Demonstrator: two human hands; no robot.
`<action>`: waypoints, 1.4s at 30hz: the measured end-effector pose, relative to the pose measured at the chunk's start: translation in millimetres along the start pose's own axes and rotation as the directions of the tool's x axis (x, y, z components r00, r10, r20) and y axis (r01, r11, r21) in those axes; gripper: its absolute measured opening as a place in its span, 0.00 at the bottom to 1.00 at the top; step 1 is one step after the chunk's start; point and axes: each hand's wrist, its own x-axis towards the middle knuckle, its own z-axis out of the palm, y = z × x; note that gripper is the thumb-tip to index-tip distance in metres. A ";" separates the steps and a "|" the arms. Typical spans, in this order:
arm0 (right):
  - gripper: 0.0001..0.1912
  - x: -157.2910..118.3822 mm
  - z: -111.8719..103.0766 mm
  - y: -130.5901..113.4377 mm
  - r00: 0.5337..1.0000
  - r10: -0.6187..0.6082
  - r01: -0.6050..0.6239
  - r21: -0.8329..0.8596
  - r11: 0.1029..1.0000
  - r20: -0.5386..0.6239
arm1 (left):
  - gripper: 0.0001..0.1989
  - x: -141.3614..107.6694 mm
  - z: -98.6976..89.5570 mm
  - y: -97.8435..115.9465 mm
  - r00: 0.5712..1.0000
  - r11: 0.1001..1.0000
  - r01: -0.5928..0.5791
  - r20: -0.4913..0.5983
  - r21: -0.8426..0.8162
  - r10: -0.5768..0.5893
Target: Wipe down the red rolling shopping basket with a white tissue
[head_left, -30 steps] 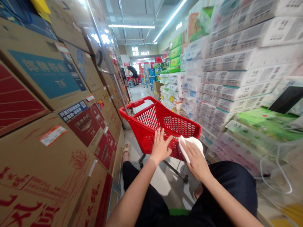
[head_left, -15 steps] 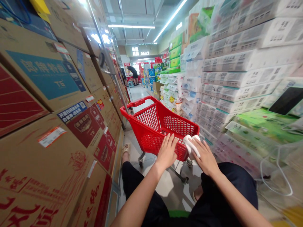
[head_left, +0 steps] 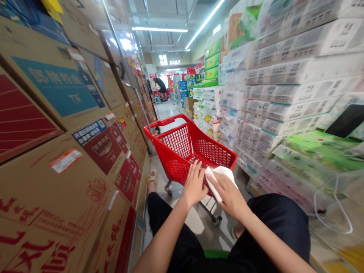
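A red shopping cart (head_left: 173, 159) with perforated sides stands in front of my knees, its near edge under my hands. My left hand (head_left: 195, 184) lies on the near rim with its fingers spread, holding nothing. Close to its right, my right hand (head_left: 227, 191) presses a folded white cloth (head_left: 226, 172) against the cart's near end. Part of the cloth is hidden under the fingers.
Stacked cardboard boxes (head_left: 57, 87) wall the left side, behind a metal pole (head_left: 139, 98). Packs of white paper goods (head_left: 278, 91) pile up on the right, with a dark phone (head_left: 345, 121) on green packs (head_left: 315, 146). A bent-over person (head_left: 161, 86) is far down the aisle.
My right hand and the white cloth have moved left along the cart's near end, closer to my left hand. My left hand has shifted slightly left. The cart has turned or shifted a little.
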 end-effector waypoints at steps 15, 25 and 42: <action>0.54 -1.4 2.4 -26.9 0.997 -0.047 0.048 -0.011 0.999 0.066 | 0.29 -14.8 -16.3 -24.2 0.999 0.995 -0.036 -0.038 -0.093 0.033; 0.39 -9.3 -16.4 70.3 0.995 0.029 -0.033 0.037 0.999 0.092 | 0.30 -10.8 -15.7 -31.7 0.997 0.985 -0.070 -0.052 -0.160 0.063; 0.45 22.1 14.2 -3.7 0.998 -0.054 0.052 0.110 0.993 0.021 | 0.46 -10.8 -8.3 -32.3 0.999 0.997 -0.008 -0.043 -0.077 0.004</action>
